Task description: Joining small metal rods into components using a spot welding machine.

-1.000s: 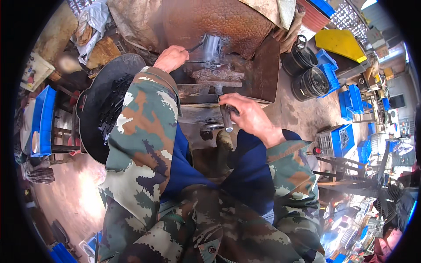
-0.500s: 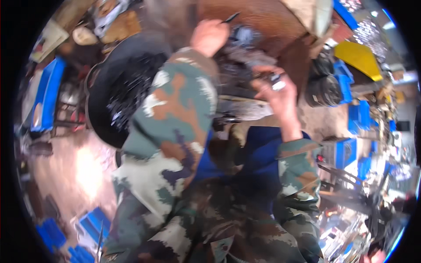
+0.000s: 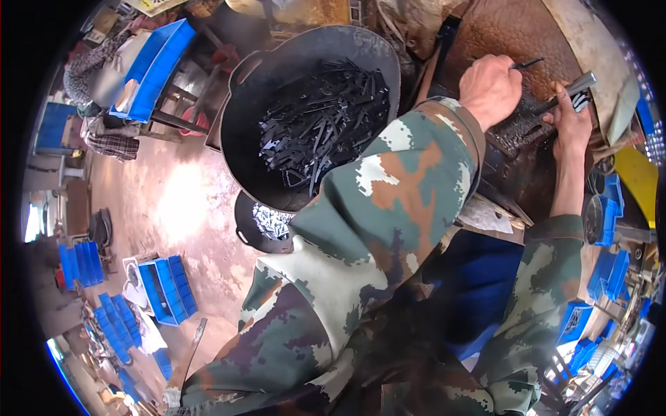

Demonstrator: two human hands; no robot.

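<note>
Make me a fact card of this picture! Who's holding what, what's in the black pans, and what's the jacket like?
Left grip: holding a thin dark piece
Right grip: holding a silvery metal rod
Big black pan: lots of dark strips, heaped in a jumble
Small black pan: shiny silvery bits; partly hidden
Jacket sleeves: camouflage, green, brown and whitish
Floor, left side: blue bins
</note>
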